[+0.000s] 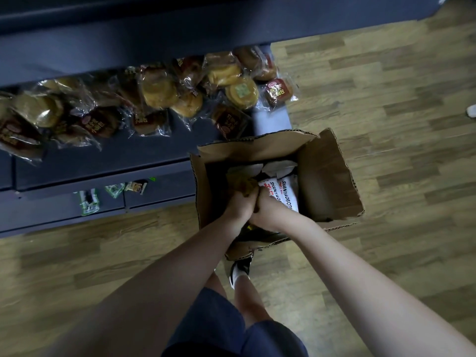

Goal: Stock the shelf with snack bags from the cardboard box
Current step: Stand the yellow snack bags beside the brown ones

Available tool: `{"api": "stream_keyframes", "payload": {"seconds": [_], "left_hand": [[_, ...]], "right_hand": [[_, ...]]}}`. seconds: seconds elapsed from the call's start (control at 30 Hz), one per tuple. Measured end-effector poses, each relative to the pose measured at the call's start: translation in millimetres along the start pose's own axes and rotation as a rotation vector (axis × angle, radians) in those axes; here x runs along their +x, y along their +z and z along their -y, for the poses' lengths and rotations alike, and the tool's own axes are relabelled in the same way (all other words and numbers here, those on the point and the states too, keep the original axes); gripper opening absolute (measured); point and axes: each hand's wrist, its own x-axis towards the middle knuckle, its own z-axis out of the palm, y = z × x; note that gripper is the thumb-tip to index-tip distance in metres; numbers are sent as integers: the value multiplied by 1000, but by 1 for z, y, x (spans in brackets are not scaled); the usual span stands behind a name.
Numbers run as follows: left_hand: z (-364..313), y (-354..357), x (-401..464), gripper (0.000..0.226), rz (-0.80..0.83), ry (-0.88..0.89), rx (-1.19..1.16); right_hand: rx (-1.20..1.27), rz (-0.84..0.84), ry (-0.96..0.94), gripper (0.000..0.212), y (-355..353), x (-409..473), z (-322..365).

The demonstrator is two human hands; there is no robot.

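An open cardboard box stands on the floor against the end of a dark blue shelf. Both my hands reach into it side by side. My left hand and my right hand together grip a yellow-brown snack bag just above the box's contents. White bags with red and black lettering lie in the box to the right of my hands. Several clear-wrapped bread and cake bags are piled along the shelf.
A lower shelf level holds a few small green and white packets. Wood-pattern floor spreads to the right and in front. My foot in a dark shoe stands just before the box's torn near flap.
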Motion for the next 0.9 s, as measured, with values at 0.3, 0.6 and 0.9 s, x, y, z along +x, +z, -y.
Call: {"api": "stream_keyframes", "payload": {"seconds": [0.3,0.6,0.9], "left_hand": [[15,0,1,49,-147,224,324],[36,7,24,49,-127,390,1121],[14,17,33,60,-91,202,1062]], "right_hand": [[-212,174,8,21,-12,28,-12],[-194,-72,163,40,-8,68,-32],[-501,-83,154,73,19,76,-27]]}}
